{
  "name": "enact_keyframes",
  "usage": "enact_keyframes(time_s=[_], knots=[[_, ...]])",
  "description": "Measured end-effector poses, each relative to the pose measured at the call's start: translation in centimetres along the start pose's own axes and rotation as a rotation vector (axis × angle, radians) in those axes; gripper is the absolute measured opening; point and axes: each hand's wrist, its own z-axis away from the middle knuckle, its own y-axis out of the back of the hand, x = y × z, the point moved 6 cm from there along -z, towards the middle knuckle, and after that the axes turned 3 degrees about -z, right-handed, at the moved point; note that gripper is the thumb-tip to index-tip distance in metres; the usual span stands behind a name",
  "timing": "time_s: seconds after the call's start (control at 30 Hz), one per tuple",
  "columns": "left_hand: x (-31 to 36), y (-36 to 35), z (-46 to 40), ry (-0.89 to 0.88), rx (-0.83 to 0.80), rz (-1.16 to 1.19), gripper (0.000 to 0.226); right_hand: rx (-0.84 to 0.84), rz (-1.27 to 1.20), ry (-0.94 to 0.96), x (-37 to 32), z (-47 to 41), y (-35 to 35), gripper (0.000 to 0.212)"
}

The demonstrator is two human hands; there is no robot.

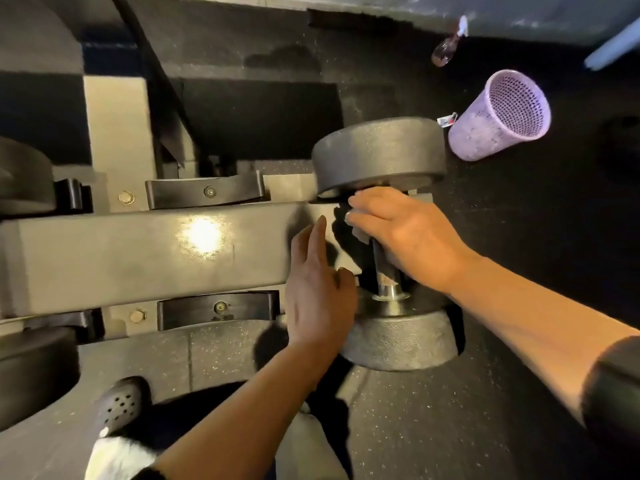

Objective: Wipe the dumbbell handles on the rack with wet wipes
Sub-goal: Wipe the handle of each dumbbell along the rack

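A grey rack [145,251] with black cradles [204,192] carries a dumbbell [384,216] at its right end, and parts of other dumbbells [24,174] are seen at the left edge. The dark speckled floor [467,427] bears a lilac mesh basket [502,114] at the far right, with a spray bottle [448,46] lying beyond it.

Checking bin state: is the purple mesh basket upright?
No, the purple mesh basket lies tipped on its side on the floor, mouth facing the camera.
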Motion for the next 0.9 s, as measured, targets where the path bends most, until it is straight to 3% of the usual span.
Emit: enact_keyframes(time_s=[0.23,0.37,0.6,0.7,0.83,0.9], knots=[[0.2,-1.7,1.3,0.048,0.122,0.002,0.066,-0.23,0.191,0.044,0.5,1.1,-1.2,0.04],[-0.1,-2.0,1.5,0.028,0.162,0.013,0.063,-0.343,0.167,0.008,-0.2,1.3,-1.0,0.044],[-1.4,-2.8,1.4,0.06,0.011,0.013,0.063,-0.313,-0.066,-0.158,-0.3,2.0,-1.9,0.036],[-1.1,-2.8,1.7,0.039,0.04,0.098,0.062,-0.282,0.015,-0.139,-0.6,2.1,-1.7,0.026],[-1.3,-2.9,1.9,0.034,0.074,0.15,0.063,-0.344,-0.043,-0.193,-1.0,1.6,-1.4,0.048],[-1.2,-2.8,2.0,0.022,0.058,0.163,0.063,-0.406,-0.056,-0.167,-1.3,2.1,-1.4,0.04]])
